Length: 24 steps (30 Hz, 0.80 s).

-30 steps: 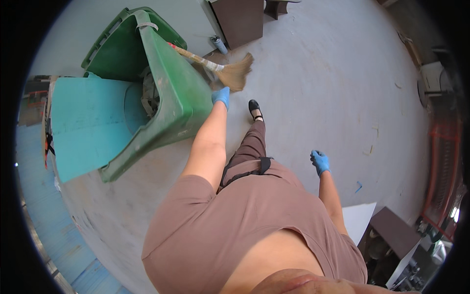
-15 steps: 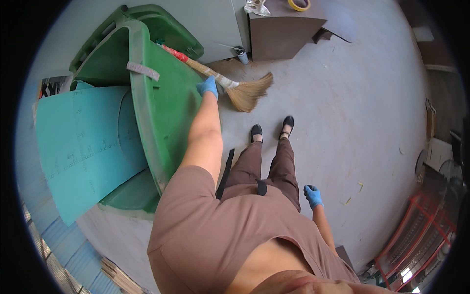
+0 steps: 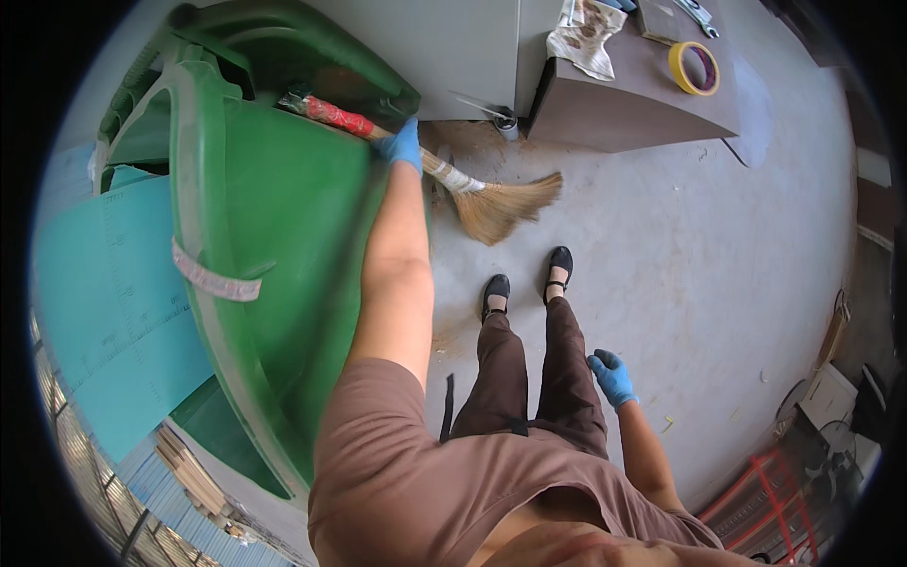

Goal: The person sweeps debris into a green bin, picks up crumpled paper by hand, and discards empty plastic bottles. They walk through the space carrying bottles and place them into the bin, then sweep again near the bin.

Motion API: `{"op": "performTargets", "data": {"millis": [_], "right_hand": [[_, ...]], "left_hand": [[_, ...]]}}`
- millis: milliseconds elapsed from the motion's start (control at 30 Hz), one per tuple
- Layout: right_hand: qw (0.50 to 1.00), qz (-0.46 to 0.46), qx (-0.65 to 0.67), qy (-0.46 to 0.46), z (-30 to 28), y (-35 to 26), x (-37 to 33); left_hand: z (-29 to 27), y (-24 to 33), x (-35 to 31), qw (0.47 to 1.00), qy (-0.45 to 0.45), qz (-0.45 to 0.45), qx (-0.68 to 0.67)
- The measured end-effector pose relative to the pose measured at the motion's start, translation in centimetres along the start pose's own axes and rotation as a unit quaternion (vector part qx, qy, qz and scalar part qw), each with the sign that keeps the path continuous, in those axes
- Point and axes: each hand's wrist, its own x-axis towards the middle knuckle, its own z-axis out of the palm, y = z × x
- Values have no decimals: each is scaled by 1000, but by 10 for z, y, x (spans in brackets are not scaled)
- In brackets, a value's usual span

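A straw broom (image 3: 505,208) leans along the side of a big green bin (image 3: 274,198), its bristles over the floor and its red-wrapped handle end pointing to the far left. My left hand (image 3: 402,148), in a blue glove, is closed round the handle just below the red wrap. The palm side and some fingers are hidden. Beside my right thigh hangs my right hand (image 3: 614,378), gloved in blue too. Its fingers are loosely bent and somewhat apart, with nothing visible in them.
Turquoise board (image 3: 113,302) sticks out of the bin. At the back, a brown cabinet (image 3: 624,109) bears a yellow tape roll (image 3: 694,69) and a stained cloth (image 3: 584,38). A small can (image 3: 506,125) stands beside it. A red metal frame (image 3: 770,501) is at the lower right.
My left hand has moved from the handle's near edge to wrap round it, closer to the red wrap. My right hand has come nearer my thigh, its fingers looser. The view has shifted.
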Motion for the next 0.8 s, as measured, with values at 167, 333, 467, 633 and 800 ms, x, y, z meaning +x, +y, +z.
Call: {"op": "performTargets", "data": {"millis": [167, 333, 467, 633, 800], "right_hand": [[999, 19, -44, -19, -9, -22, 10], [998, 46, -39, -15, -18, -2, 20], [997, 68, -34, -32, -21, 12, 31], [993, 73, -85, -26, -23, 16, 45], [996, 27, -68, -48, -20, -12, 46]], "left_hand": [[12, 36, -30, 992, 104, -68, 14], [7, 43, -37, 989, 124, -80, -19], [14, 21, -26, 982, 113, -51, -139], [28, -2, -7, 977, 149, -30, -151], [11, -10, -11, 996, -16, 87, 5]]}}
